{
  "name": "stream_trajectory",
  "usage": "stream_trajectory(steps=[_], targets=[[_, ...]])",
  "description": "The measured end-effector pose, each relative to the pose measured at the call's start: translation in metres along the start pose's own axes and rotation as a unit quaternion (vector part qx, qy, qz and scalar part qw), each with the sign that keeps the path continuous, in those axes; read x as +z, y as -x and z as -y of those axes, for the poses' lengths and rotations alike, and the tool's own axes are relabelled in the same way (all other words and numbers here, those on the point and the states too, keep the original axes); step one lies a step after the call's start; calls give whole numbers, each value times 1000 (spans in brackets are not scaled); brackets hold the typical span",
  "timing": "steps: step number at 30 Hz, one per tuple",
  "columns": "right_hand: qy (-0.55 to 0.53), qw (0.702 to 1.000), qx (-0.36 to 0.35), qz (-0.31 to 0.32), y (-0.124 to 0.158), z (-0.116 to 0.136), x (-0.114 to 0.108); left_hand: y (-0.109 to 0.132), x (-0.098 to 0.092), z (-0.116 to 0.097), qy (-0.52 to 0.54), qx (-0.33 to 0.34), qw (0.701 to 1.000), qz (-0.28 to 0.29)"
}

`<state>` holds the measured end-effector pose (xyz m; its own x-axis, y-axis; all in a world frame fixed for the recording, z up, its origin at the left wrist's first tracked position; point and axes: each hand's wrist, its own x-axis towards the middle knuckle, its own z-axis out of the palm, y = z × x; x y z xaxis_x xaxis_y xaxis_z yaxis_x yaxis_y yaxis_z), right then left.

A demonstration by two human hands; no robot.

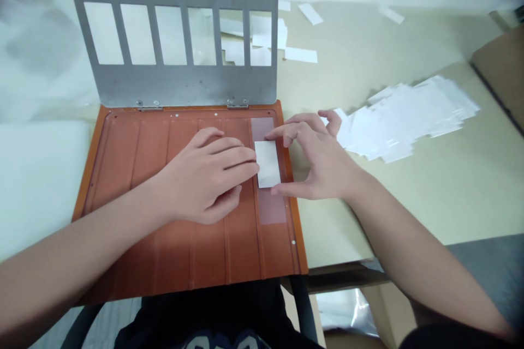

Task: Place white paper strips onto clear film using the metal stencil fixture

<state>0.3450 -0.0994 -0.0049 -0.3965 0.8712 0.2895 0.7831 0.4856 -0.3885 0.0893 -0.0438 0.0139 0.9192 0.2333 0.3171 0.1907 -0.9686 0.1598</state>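
Note:
A small white card (268, 164) lies on a longer translucent strip (272, 208) in the rightmost channel of an orange-brown ridged tray (241, 251). My right hand (313, 155) spans the card, with the index finger by its upper right corner and the thumb at its lower right corner. From the other side, my left hand (210, 174) reaches over the tray, its outstretched fingertips at the card's left edge and its thumb bent below. Hinged to the tray's far edge, a grey metal lid (180, 84) with several rectangular windows stands raised.
A fanned pile of white cards (409, 114) lies on the table (429, 191) to the right. Loose white pieces (301, 54) are scattered behind the lid. A brown box (501, 71) stands at far right; below the table edge sits an open carton with a clear plastic bag (346, 311).

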Motion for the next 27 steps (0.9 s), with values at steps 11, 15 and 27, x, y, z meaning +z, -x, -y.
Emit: stream_trajectory(steps=[11,15,27], targets=[[-52,993,-2,105,6,10,-11,-3,-4,-6,69,-34,995,65],[-33,993,-15,110,8,14,-8,-5,-6,-7,81,-43,993,76],[-49,995,-76,45,6,18,-15,-7,-1,-3,88,-44,993,62]])
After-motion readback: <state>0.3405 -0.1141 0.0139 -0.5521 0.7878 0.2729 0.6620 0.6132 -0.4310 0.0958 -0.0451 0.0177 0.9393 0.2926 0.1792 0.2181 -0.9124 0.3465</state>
